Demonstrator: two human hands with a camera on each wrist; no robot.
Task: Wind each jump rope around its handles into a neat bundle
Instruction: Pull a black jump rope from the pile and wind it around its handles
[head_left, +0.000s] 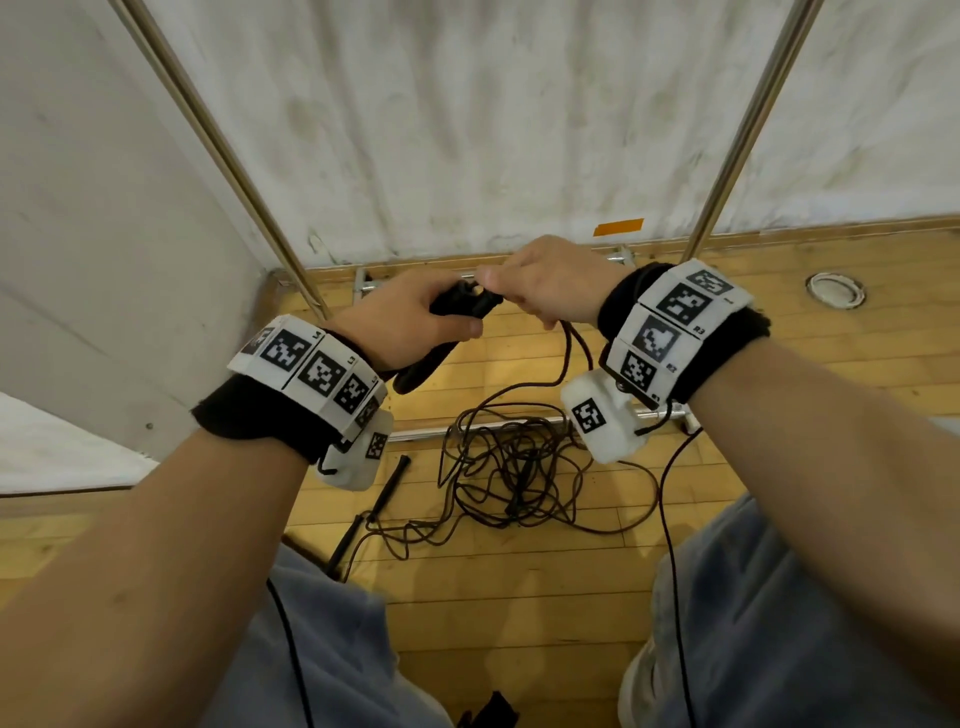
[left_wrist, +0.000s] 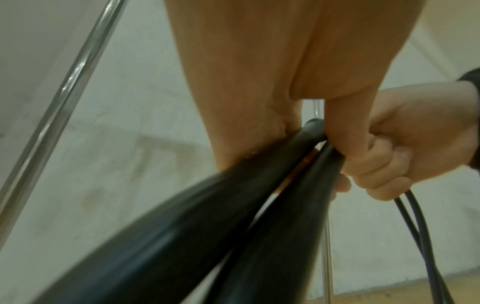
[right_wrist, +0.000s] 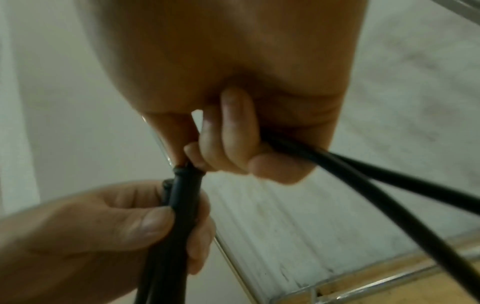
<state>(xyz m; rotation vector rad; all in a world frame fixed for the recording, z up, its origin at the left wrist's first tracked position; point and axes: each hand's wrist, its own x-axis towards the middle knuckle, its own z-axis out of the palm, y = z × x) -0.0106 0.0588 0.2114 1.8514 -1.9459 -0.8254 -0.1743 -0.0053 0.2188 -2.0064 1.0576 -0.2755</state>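
My left hand (head_left: 415, 322) grips two black jump-rope handles (head_left: 441, 332) held side by side, their lower ends sticking out below the palm. The same handles (left_wrist: 182, 226) fill the left wrist view. My right hand (head_left: 540, 291) pinches the rope where it leaves the handle tops (right_wrist: 185, 185), and two black strands (right_wrist: 363, 185) run back through its curled fingers. That rope (head_left: 569, 353) hangs from the right hand down to a loose black tangle (head_left: 514, 462) on the wooden floor.
Two more black handles (head_left: 389, 483) lie on the floor at the tangle's left. Slanted metal poles (head_left: 218, 150) rise left and right against the white wall. My knees in blue trousers (head_left: 332, 649) frame the floor. A round floor fitting (head_left: 835, 290) sits far right.
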